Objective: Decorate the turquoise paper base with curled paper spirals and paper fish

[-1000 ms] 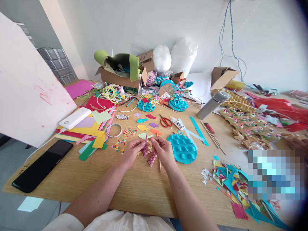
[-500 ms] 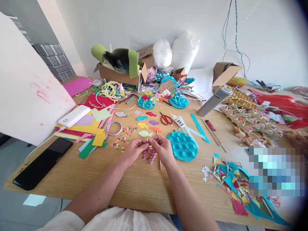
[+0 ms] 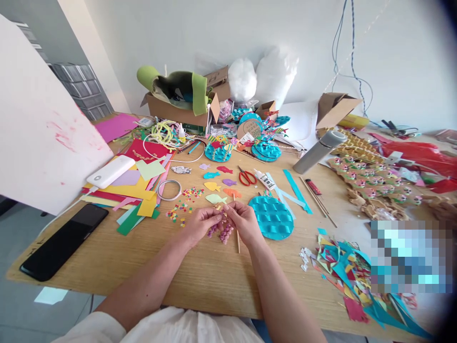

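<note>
Over the middle of the wooden table, my left hand (image 3: 203, 225) and my right hand (image 3: 243, 221) meet with pinched fingertips on a small yellowish piece. Purple and pink twisted strips (image 3: 225, 233) hang just below the fingers. A thin wooden stick (image 3: 238, 242) stands out beneath my right hand. Beyond the hands lie paper fish, among them a yellow one (image 3: 212, 186) and a pale green one (image 3: 215, 198). Coloured paper dots (image 3: 180, 209) are scattered left of them. Right of my right hand is a round blue woven paper piece (image 3: 272, 217).
Red scissors (image 3: 247, 176), a glue tube (image 3: 264, 179) and a grey bottle (image 3: 319, 152) stand or lie beyond. Left are coloured papers (image 3: 146, 191), a tape ring (image 3: 169, 190), a power bank (image 3: 111, 171) and a phone (image 3: 64, 242). Paper scraps (image 3: 344, 267) lie right; another person's hand shows at the right edge.
The fingertips of both hands have shifted slightly around the small piece. The purple strips hang a little differently, and the view has moved very slightly.
</note>
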Demonstrator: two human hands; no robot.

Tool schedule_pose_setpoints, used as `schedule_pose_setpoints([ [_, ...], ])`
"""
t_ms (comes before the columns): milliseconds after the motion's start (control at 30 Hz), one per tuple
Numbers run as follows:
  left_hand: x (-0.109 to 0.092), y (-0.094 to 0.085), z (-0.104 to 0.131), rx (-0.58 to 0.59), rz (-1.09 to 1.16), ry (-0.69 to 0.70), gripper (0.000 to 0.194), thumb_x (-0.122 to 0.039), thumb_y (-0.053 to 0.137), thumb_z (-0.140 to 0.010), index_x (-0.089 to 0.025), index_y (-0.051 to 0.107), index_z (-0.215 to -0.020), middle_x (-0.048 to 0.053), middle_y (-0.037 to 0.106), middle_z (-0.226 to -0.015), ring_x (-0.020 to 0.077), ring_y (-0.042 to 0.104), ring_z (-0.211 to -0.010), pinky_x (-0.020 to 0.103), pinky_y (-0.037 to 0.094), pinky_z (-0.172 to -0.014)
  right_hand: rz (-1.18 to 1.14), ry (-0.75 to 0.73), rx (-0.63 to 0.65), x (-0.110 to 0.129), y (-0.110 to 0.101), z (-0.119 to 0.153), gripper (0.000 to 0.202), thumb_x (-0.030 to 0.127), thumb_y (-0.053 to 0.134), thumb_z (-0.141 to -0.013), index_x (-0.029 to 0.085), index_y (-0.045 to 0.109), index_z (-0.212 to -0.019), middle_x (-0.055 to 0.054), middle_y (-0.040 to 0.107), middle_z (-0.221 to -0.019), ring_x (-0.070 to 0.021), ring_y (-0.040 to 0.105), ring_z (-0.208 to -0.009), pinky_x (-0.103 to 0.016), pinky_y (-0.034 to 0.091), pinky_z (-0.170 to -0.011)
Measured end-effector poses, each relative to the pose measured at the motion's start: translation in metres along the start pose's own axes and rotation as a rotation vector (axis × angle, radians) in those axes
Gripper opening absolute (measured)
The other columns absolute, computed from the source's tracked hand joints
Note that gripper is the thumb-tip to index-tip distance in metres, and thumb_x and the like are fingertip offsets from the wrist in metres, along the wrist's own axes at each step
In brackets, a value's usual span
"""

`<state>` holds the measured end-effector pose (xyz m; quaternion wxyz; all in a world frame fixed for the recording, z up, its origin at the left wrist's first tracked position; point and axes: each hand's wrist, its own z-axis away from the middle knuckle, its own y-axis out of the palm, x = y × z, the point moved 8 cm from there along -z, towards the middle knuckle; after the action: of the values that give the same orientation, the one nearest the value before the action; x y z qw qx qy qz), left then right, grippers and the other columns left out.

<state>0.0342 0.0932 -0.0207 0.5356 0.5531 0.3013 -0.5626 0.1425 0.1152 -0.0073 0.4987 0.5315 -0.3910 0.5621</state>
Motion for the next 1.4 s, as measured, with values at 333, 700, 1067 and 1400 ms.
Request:
schedule_pose_setpoints([
  [333,0.001,0.002,0.001,0.022,0.046,-0.026,0.025,-0.039,0.069,-0.073,-0.014,0.067,-0.069,0.002,0.061,-0.059,0.0097,0.049,-0.048,0.021,0.029,-0.042,0.057,-0.039,-0.011,0.001,-0.003,0.0,0.037,0.053,0.065,-0.078,0.017,0.058,-0.07,0.008,0.047,-0.042,-0.0057,0.035,-0.034,-0.02,0.025,-0.034],
  [700,0.001,-0.011,-0.002,-0.117,0.284,-0.047,0.027,-0.035,0.078,-0.063,-0.012,0.073,-0.076,0.005,0.069,-0.067,0.0112,0.056,-0.053,0.021,0.035,-0.044,0.024,-0.042,-0.043,0.0,-0.008,-0.002,0.038,0.055,0.057,-0.082,0.018,0.057,-0.076,0.005,0.052,-0.05,-0.0074,0.037,-0.04,-0.021,0.026,-0.039],
  [1067,0.001,-0.029,-0.007,-0.241,0.487,0.02,0.016,-0.024,0.078,-0.064,-0.012,0.074,-0.074,0.004,0.069,-0.069,0.0109,0.059,-0.059,0.021,0.042,-0.051,0.341,-0.002,0.134,-0.007,0.02,0.006,0.036,0.054,0.064,-0.077,0.018,0.059,-0.077,0.003,0.057,-0.054,-0.0093,0.046,-0.038,-0.022,0.031,-0.036],
  [1400,-0.006,-0.033,-0.006,-0.307,0.403,0.112,0.02,-0.028,0.08,-0.061,-0.014,0.075,-0.076,0.002,0.066,-0.067,0.009,0.055,-0.064,0.021,0.043,-0.063,0.568,-0.121,0.098,0.001,0.03,0.009,0.017,0.028,0.059,-0.079,0.018,0.06,-0.066,0.003,0.055,-0.049,-0.0092,0.048,-0.042,-0.02,0.033,-0.041],
])
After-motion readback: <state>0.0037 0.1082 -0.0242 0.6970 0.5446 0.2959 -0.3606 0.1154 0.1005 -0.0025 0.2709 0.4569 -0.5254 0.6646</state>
